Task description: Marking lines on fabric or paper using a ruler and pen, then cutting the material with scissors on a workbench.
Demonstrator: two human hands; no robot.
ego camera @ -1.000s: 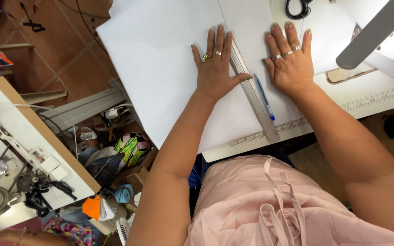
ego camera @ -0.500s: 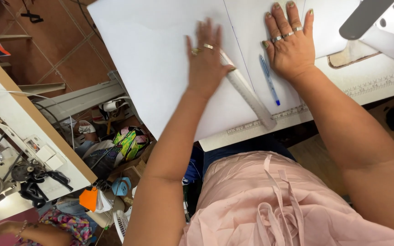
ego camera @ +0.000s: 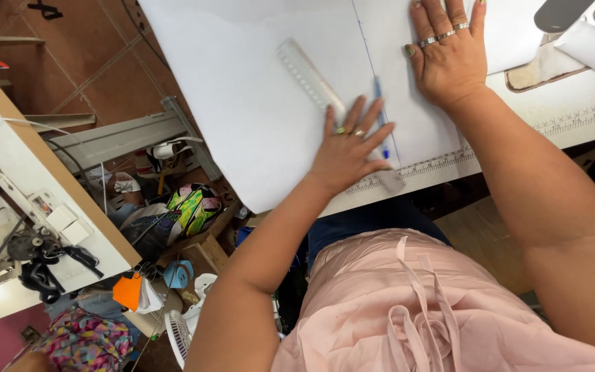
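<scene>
Left hand: the left hand (ego camera: 349, 153) lies palm down with fingers spread apart, flat on the clear ruler (ego camera: 325, 93) near its lower end; it clasps nothing, only presses.
Right hand: the right hand (ego camera: 449, 58) lies flat at about 1 o'clock in the view, fingers stretched together over the white paper (ego camera: 256, 103); it grips nothing, and its fingertips run out of the picture at the top.
Ruler: a long clear ruler lies slanted on the paper, running from about 11 o'clock down toward 5 o'clock, its lower end under the left hand and reaching the table edge.
Pen: a blue pen (ego camera: 379, 96) lies just beside the ruler on its 3 o'clock side, its lower part hidden under the left hand's fingers.
Paper: a large white sheet covers most of the table (ego camera: 573, 117), with a thin blue line drawn on it near the pen; its corner hangs past the table edge at about 7 o'clock.
Table: a pale work table with a measuring scale printed along its near edge.
Surroundings: at 9 o'clock stands a second bench with a sewing machine (ego camera: 8, 234); on the floor at about 7 o'clock lie bags and clutter (ego camera: 187, 210).
</scene>
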